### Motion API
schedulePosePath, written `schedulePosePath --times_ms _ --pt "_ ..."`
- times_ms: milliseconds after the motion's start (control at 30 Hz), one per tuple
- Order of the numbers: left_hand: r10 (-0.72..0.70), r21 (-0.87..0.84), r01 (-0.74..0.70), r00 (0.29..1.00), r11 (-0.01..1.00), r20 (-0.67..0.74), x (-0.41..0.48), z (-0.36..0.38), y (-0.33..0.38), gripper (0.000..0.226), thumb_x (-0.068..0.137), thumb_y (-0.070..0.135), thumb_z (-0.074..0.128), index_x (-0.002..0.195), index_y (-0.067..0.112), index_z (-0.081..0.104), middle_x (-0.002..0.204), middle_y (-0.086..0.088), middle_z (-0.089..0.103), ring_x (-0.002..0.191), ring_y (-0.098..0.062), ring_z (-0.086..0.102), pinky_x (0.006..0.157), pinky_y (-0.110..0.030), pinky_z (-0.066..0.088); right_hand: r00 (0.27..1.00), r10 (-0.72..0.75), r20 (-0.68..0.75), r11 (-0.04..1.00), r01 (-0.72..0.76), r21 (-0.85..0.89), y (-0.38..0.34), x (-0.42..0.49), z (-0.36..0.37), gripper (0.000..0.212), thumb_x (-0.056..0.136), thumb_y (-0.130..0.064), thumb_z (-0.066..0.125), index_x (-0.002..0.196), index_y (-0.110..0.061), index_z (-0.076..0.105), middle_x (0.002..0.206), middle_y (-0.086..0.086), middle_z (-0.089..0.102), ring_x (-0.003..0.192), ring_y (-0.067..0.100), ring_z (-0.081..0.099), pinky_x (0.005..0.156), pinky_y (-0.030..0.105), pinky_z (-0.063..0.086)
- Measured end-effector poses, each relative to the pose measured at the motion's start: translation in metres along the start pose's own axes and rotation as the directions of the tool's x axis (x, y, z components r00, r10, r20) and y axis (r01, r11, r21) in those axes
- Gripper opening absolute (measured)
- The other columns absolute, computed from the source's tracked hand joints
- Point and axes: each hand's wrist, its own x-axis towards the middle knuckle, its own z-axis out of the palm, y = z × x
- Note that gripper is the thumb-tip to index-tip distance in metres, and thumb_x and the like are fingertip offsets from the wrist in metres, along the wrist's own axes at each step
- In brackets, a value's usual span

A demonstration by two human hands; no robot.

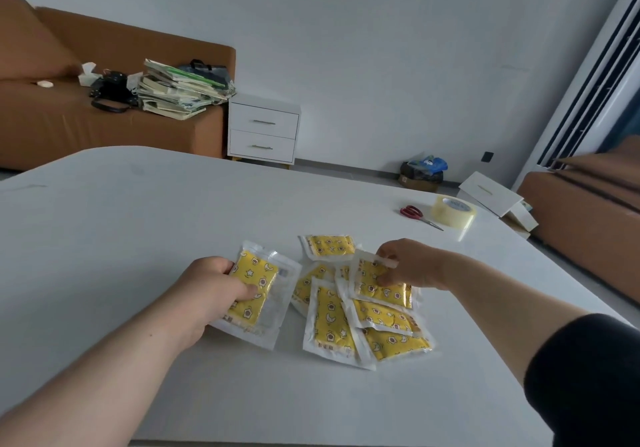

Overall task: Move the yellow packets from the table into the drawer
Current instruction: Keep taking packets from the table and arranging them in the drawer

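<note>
Tabletop [138,239]: left grip [211,291] clasps packet [254,284], right grip [408,266] pinches another packet [375,289].

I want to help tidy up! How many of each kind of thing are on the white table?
Yellow packets: 7 showing; they overlap, so more may hide underneath
Red-handled scissors: 1
Clear tape roll: 1
Total: 9 showing
</note>
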Motion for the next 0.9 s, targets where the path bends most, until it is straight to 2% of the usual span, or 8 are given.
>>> schedulePosePath --times_ms 133,333,500,567,633,733,800,900 --pt "-0.011 0.005 0.011 1.000 1.000 -0.009 -0.001 -0.001 -0.002 0.012 0.078 0.005 0.075 0.084 0.011 0.067 0.080 -0.004 0.070 0.074 -0.019 0.063 0.060 -0.025 0.041 0.996 0.010 -0.088 0.999 -0.006 0.040 0.007 -0.010 0.003 0.051 0.083 -0.029 0.073 0.129 -0.019 0.055 0.126 0.001 0.056 0.109 0.021 0.056 0.094 0.034 0.051" --pt "-0.013 0.010 0.013 1.000 1.000 0.025 -0.006 0.007 -0.001 0.013 0.077 0.005 0.076 0.085 0.011 0.068 0.082 -0.006 0.072 0.077 -0.021 0.065 0.062 -0.026 0.043 0.981 0.090 -0.170 0.963 -0.043 0.265 0.014 -0.035 0.000 0.037 0.082 -0.022 0.075 0.113 -0.024 0.055 0.116 0.001 0.058 0.099 0.022 0.062 0.075 0.029 0.058" --pt "-0.001 -0.018 0.002 0.999 1.000 0.041 -0.014 0.011 0.006 0.012 0.077 0.003 0.075 0.085 0.009 0.067 0.082 -0.006 0.071 0.077 -0.021 0.064 0.064 -0.027 0.042 0.955 0.199 -0.218 0.888 -0.082 0.452 0.011 -0.063 -0.006 0.038 0.082 -0.016 0.075 0.111 -0.024 0.053 0.108 0.002 0.064 0.088 0.020 0.066 0.065 0.026 0.056" --pt "0.002 -0.023 -0.001 0.999 1.000 0.050 -0.018 0.013 0.009 0.012 0.078 0.002 0.075 0.084 0.009 0.067 0.082 -0.007 0.071 0.078 -0.022 0.064 0.066 -0.028 0.043 0.934 0.244 -0.259 0.850 -0.078 0.522 0.010 -0.078 -0.007 0.024 0.083 -0.016 0.074 0.101 -0.021 0.060 0.099 0.003 0.069 0.082 0.019 0.068 0.060 0.024 0.053" --pt "-0.002 -0.024 0.003 0.998 1.000 0.058 -0.021 0.014 0.011 0.011 0.078 0.002 0.074 0.084 0.009 0.068 0.082 -0.007 0.071 0.080 -0.024 0.065 0.071 -0.030 0.043 0.910 0.306 -0.279 0.774 -0.067 0.630 0.008 -0.093 -0.003 0.011 0.083 -0.015 0.074 0.089 -0.018 0.066 0.089 0.005 0.072 0.076 0.020 0.069 0.059 0.027 0.055" --pt "-0.004 -0.018 0.005 0.998 1.000 0.061 -0.030 0.013 0.013 0.009 0.080 0.002 0.073 0.084 0.007 0.067 0.082 -0.008 0.071 0.077 -0.022 0.063 0.067 -0.029 0.041 0.866 0.437 -0.245 0.561 -0.049 0.826 0.006 -0.118 0.010 0.008 0.083 -0.008 0.073 0.090 -0.007 0.069 0.084 0.013 0.074 0.073 0.030 0.072 0.069 0.040 0.061" --pt "-0.003 -0.029 0.005 0.998 1.000 0.064 -0.038 0.013 0.015 0.008 0.080 0.000 0.071 0.085 0.005 0.066 0.080 -0.009 0.070 0.073 -0.021 0.063 0.060 -0.027 0.040 0.843 0.503 -0.193 0.416 -0.040 0.908 0.004 -0.134 0.019 0.009 0.083 -0.005 0.072 0.091 -0.002 0.068 0.082 0.017 0.073 0.068 0.032 0.071 0.065 0.040 0.060" --pt "0.000 -0.037 0.002 0.997 0.999 0.081 -0.051 0.010 0.020 0.010 0.079 -0.002 0.070 0.086 0.003 0.066 0.080 -0.012 0.071 0.074 -0.026 0.065 0.063 -0.028 0.046 0.817 0.556 -0.152 0.311 -0.036 0.950 -0.002 -0.160 0.027 0.007 0.084 -0.006 0.072 0.087 -0.003 0.067 0.081 0.017 0.073 0.067 0.032 0.071 0.062 0.037 0.058"
